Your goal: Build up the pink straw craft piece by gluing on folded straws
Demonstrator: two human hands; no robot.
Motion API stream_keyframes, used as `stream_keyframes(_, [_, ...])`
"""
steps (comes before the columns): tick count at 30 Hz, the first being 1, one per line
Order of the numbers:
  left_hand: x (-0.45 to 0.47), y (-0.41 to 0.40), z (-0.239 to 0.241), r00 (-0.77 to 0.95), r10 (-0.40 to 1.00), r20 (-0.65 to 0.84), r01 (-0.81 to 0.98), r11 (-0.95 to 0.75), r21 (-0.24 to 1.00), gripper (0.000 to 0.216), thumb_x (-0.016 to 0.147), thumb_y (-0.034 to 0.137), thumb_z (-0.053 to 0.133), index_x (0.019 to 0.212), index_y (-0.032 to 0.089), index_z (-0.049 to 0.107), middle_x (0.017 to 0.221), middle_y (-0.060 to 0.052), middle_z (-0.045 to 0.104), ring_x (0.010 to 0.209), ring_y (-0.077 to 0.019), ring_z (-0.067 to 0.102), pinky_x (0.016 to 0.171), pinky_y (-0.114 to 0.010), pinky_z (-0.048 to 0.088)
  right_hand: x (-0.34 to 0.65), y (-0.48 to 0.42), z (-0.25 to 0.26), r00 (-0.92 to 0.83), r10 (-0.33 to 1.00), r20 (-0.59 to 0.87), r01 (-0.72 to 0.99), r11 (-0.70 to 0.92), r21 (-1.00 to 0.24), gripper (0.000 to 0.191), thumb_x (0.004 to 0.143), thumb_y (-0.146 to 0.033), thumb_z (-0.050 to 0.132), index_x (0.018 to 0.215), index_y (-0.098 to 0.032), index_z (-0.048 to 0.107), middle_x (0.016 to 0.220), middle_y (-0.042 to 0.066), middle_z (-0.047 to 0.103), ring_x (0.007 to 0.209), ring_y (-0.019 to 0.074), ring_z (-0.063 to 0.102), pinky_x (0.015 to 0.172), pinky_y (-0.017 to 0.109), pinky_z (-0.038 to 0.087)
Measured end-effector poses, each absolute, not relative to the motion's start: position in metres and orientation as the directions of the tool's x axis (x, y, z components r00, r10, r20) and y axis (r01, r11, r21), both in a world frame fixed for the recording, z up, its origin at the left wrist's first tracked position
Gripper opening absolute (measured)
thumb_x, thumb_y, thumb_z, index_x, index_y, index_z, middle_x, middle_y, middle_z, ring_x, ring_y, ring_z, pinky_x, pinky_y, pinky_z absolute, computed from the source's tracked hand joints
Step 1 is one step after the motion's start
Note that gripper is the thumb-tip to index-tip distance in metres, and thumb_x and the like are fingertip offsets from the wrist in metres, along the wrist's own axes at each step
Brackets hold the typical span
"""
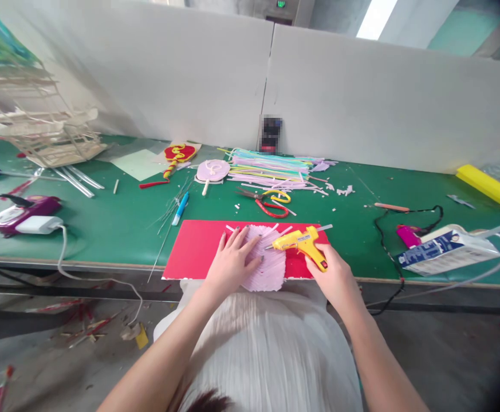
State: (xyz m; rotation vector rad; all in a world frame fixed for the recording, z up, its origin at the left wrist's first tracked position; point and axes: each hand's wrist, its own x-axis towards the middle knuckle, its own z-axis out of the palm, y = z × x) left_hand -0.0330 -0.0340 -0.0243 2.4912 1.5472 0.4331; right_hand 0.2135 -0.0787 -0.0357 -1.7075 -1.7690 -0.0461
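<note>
My right hand [333, 273] grips a yellow hot glue gun [303, 241], its nozzle pointing left over a pale lilac ribbed piece [271, 272] built up of narrow strips. Fingers spread, my left hand [232, 257] lies flat on the left part of that piece. Underneath is a red board [193, 246] at the table's front edge, and the lilac piece hangs slightly over that edge. A few loose pale strips stick out near the top of the piece. Just beyond the board lie scissors [271, 205] with red and yellow handles.
A bundle of pastel strips [271, 170] lies at the back, beside a lilac round fan shape [212, 170] and a red-and-yellow ornament [180, 153]. A blue pen-like tool [180, 209] is at left. Cables, a purple power strip [28, 214] and a carton [445, 252] flank the board.
</note>
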Motion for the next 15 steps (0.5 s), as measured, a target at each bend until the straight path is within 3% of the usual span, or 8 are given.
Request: stream_keyframes(15, [-0.0327, -0.0342, -0.0235, 0.42, 0.898, 0.131, 0.851, -0.44, 0.286, 0.05, 0.093, 0.043, 0.05, 0.14, 0.028, 0.045, 0.154, -0.006, 0.032, 0.143, -0.0269, 0.026, 0.117, -0.051, 0.019, 0.2211, -0.0792, -0.0399, 0.138, 0.871, 0.472, 0.894, 0.095, -0.437, 0.026, 0.085, -0.037, 0.053, 0.105, -0.021, 0.055, 0.1, 0.01, 0.069, 0.083, 0.0244, 0.067, 0.067, 0.032, 0.052])
